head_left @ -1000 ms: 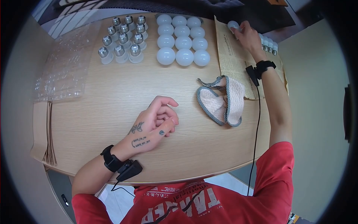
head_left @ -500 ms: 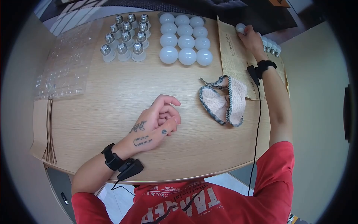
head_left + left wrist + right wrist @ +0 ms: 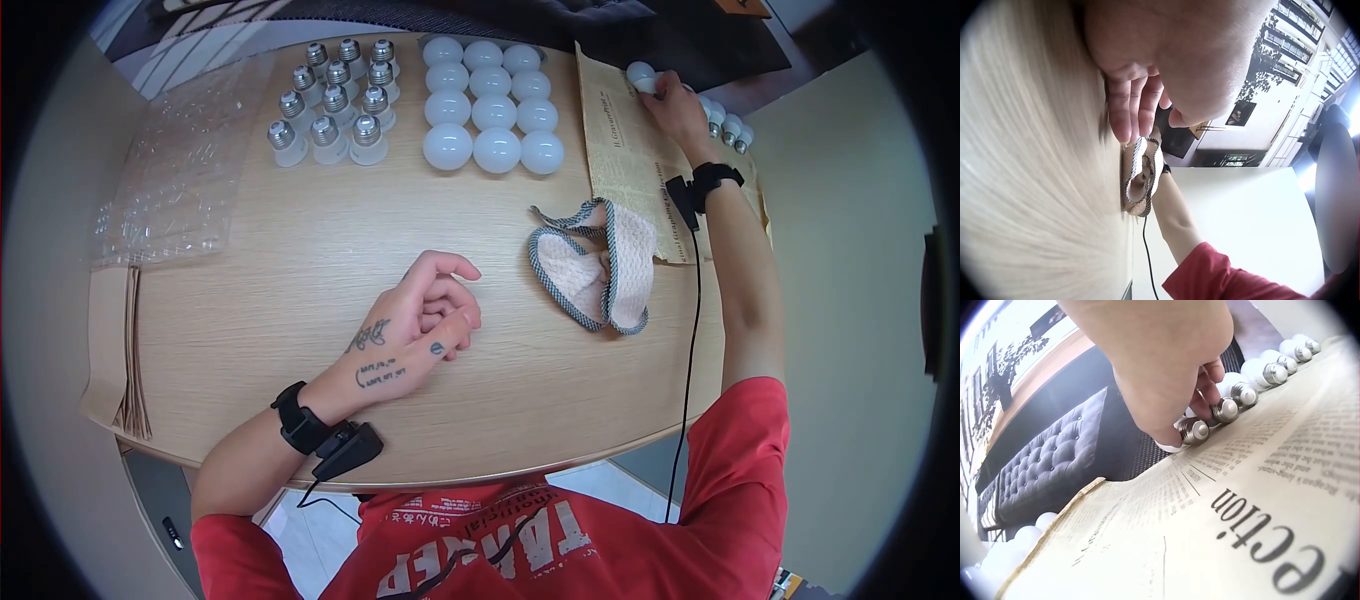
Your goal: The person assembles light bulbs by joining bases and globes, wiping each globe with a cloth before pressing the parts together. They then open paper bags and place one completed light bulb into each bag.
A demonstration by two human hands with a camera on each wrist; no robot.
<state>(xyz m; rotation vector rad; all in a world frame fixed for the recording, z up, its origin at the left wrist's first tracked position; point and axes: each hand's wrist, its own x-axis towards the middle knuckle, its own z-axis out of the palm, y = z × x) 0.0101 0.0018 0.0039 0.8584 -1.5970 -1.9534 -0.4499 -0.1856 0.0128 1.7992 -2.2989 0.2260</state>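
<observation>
My right hand point(image 3: 682, 115) is at the far right, over the far end of a printed newspaper-style sheet point(image 3: 622, 150). Its thumb and fingers curl about the end light bulb point(image 3: 640, 74) of a lying row. In the right wrist view, that bulb's metal screw base point(image 3: 1195, 431) points toward the camera, with the thumb beside it and the fingers partly behind the bases. More light bulbs point(image 3: 1272, 374) lie in line beyond. My left hand point(image 3: 422, 318) rests on its side on the table, fingers loosely curled, holding nothing.
A pale cloth with checked trim point(image 3: 632, 270) lies between the hands. White bulbs point(image 3: 497, 150) stand globe-up in rows; others point(image 3: 366, 140) stand base-up. At left are clear plastic packaging point(image 3: 170, 190) and folded brown paper point(image 3: 108, 350). A cable point(image 3: 690, 350) trails from the right wrist.
My right hand has shifted slightly right and nearer along the bulb row, and the end bulb has moved a little right with it. My left hand stays in place.
</observation>
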